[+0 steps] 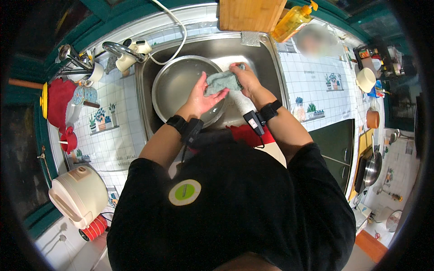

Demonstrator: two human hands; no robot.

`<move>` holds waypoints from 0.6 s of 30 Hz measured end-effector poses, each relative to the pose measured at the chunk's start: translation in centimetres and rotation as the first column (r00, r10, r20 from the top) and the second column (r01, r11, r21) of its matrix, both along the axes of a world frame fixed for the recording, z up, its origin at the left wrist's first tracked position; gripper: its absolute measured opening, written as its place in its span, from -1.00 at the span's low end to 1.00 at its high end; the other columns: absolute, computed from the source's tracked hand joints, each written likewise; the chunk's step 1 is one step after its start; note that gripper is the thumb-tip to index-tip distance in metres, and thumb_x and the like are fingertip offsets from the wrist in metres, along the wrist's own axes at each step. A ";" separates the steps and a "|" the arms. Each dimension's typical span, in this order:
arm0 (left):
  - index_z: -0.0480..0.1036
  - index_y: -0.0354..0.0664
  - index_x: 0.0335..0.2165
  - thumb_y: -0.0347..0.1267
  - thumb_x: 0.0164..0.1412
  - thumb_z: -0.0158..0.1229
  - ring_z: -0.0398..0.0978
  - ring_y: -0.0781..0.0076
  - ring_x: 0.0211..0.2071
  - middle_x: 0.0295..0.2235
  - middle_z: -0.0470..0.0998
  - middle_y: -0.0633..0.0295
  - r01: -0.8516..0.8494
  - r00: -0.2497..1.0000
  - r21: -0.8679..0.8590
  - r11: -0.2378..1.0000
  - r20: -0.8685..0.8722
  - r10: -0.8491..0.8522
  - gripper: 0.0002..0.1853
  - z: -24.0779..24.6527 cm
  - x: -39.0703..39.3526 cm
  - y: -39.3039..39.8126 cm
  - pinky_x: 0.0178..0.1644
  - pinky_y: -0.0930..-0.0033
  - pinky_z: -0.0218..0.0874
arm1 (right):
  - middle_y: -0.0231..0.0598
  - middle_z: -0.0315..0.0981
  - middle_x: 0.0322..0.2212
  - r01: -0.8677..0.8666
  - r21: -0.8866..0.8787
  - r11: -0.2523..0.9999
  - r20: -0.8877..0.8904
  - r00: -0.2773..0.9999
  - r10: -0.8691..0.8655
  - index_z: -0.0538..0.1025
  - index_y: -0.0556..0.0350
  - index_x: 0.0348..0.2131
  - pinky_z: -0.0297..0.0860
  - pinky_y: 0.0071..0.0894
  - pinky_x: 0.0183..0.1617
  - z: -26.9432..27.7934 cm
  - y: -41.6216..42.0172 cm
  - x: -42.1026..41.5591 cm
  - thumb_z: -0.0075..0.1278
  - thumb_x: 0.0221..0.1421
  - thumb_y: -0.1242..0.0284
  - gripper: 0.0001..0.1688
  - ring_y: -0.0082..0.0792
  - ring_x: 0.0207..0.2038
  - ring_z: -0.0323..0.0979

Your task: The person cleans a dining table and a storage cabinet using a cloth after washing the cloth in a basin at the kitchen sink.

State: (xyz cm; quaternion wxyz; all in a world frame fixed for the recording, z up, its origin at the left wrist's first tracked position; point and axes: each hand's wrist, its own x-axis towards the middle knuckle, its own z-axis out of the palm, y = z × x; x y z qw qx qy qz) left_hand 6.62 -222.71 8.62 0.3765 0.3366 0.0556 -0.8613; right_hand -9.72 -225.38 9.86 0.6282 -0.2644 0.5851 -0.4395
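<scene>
Above the right rim of a round metal basin, my two hands hold a wet grey-green cloth. My right hand grips the cloth's right end, with the fingers curled over it. Palm up, my left hand holds the other end between the thumb and the loosely extended fingers. The basin contains water and sits in a stainless steel sink. White foam or suds lie on the sink floor to the basin's right.
A chrome faucet and a white hose are at the sink's left. Behind it stand a wooden cutting board and a yellow pump bottle. A rice cooker is at left; a pan is at right.
</scene>
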 end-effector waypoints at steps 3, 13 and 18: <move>0.31 -0.13 -0.20 -0.13 0.15 -0.07 0.33 0.22 -0.13 -0.20 0.38 0.16 0.034 0.979 -0.111 0.993 0.204 -0.010 -0.65 -3.8 0.1 -0.6 -0.06 0.13 0.20 | -0.31 0.42 -0.44 0.009 -0.173 0.985 -0.186 0.982 -0.041 0.44 0.06 -0.36 0.31 -0.51 -0.26 -0.8 0.7 1.2 -0.06 0.03 0.32 -0.79 -0.51 -0.42 0.35; 0.29 -0.05 -0.24 -0.13 0.14 -0.06 0.31 0.43 -0.21 -0.29 0.35 0.30 0.027 0.932 0.015 1.000 0.360 -0.031 -0.70 1.5 -2.7 0.6 -0.19 0.24 0.19 | 0.11 0.24 -0.31 -0.356 -0.167 0.919 -0.875 0.483 0.028 0.48 0.15 -0.35 0.29 -0.13 -0.17 1.7 1.9 6.1 -0.24 0.10 0.12 -0.53 0.11 -0.30 0.32; 0.29 -0.08 -0.20 -0.12 0.14 -0.07 0.35 0.44 -0.22 -0.24 0.39 0.29 0.071 0.987 -0.241 0.968 0.156 -0.034 -0.67 -1.6 -2.1 -0.2 -0.27 0.28 0.24 | 0.16 0.28 -0.32 -0.472 -0.232 0.850 -0.880 0.475 0.024 0.46 0.20 -0.33 0.28 -0.11 -0.16 1.7 3.3 6.8 -0.27 0.12 0.14 -0.51 0.11 -0.27 0.33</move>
